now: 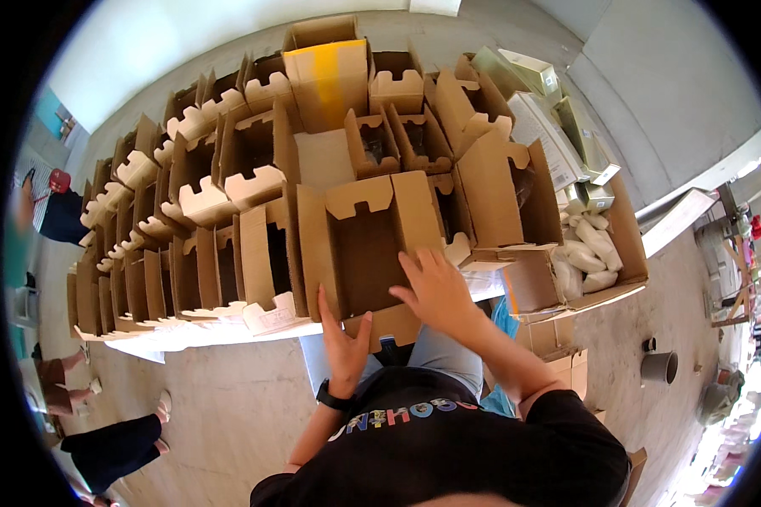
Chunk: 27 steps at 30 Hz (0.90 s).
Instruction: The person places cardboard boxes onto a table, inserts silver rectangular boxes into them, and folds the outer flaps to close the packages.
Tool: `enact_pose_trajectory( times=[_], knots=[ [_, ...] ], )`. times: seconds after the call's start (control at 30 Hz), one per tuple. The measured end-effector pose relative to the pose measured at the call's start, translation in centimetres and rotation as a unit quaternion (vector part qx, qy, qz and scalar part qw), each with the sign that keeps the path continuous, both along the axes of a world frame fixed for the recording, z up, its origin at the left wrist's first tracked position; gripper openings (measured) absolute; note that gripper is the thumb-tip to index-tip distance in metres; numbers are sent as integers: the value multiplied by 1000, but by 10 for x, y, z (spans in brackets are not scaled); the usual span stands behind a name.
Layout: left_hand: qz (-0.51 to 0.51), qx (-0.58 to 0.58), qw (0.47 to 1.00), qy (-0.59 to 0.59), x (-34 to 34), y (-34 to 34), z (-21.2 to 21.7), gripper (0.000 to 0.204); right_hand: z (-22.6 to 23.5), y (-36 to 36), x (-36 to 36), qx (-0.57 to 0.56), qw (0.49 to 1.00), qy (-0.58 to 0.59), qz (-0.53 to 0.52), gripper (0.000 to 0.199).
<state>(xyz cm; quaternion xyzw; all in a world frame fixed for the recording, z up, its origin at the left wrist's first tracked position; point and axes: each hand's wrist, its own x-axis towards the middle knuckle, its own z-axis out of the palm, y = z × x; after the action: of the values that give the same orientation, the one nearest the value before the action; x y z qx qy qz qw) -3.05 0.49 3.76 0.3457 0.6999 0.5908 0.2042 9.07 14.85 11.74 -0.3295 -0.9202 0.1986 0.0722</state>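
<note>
An open brown cardboard box (369, 247) stands at the near edge of the table in front of me, with a notched flap at its far side and a low flap (389, 324) toward my body. Its inside looks bare. My left hand (344, 345) is at the near left corner, fingers stretched and thumb apart, against the cardboard. My right hand (438, 291) lies over the near right side of the box, its fingers spread and its fingertips reaching over the opening. Neither hand is closed round anything.
Rows of similar open boxes (203, 169) fill the table to the left and behind. A taller box with yellow tape (325, 80) stands at the back. On the right, a large carton (537, 287) holds white bags (596, 245). A grey bucket (659, 367) is on the floor; people stand left.
</note>
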Motion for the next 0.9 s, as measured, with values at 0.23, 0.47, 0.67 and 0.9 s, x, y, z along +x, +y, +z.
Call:
enact_pose_trajectory(
  times=[0.23, 0.47, 0.67, 0.9],
  knots=[
    [3, -5, 1000, -3, -2, 0, 2, 83, -50, 67, -47, 191, 969, 77, 132, 57],
    [9, -24, 999, -29, -2, -3, 5, 84, -42, 90, -68, 229, 965, 84, 92, 72],
    [4, -35, 997, -74, 0, -1, 17, 86, -52, 108, -82, 226, 972, 41, 52, 74],
    [-3, -38, 998, -57, -5, 1, 12, 87, -62, 115, -87, 189, 980, 45, 46, 70]
  ],
)
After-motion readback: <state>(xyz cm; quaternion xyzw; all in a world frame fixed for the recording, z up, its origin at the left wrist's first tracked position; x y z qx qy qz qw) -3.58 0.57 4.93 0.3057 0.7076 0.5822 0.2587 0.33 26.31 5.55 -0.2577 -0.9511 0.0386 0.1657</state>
